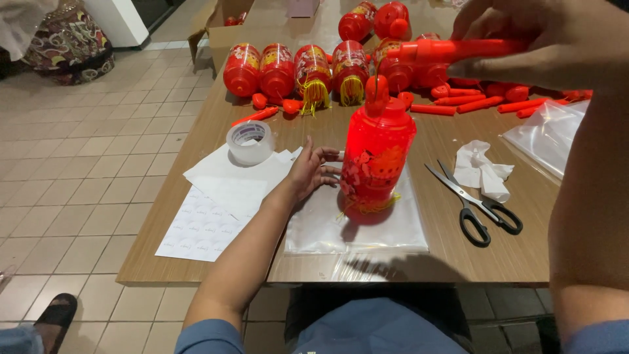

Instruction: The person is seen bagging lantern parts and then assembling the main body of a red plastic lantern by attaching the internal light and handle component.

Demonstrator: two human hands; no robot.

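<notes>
Right hand (557,46) up high, fingers pinched tight round a smooth red plastic stick (458,49), holding it level above everything. From the stick hangs a glossy red lantern (377,157), barrel-shaped, translucent, glowing, with gold pattern on its side; its yellow tassel touches a flat clear plastic bag (354,229) lying on the worktop (216,124). Left hand (311,174) sits low, fingers spread and loosely curled, tips just touching the lantern's side and resting on the bag's edge, gripping nothing.

Beside that left wrist, white paper sheets (229,177), and under them a sheet of small round stickers (196,229) reaching the worktop's near edge. A roll of clear tape (249,141) stands on the paper, shiny and ring-shaped. To the right of the lantern, black-handled scissors (475,203) lie open, with crumpled white tissue (481,170) just beyond. More clear bags (550,134) are stacked at the far right.

Further back, a row of matching red lanterns (295,69), some with yellow tassels, and loose red sticks (485,103) scattered about. An open cardboard box (226,29) at the far end holds more red pieces. The worktop is wood-grain laminate, over a tiled floor (85,164).
</notes>
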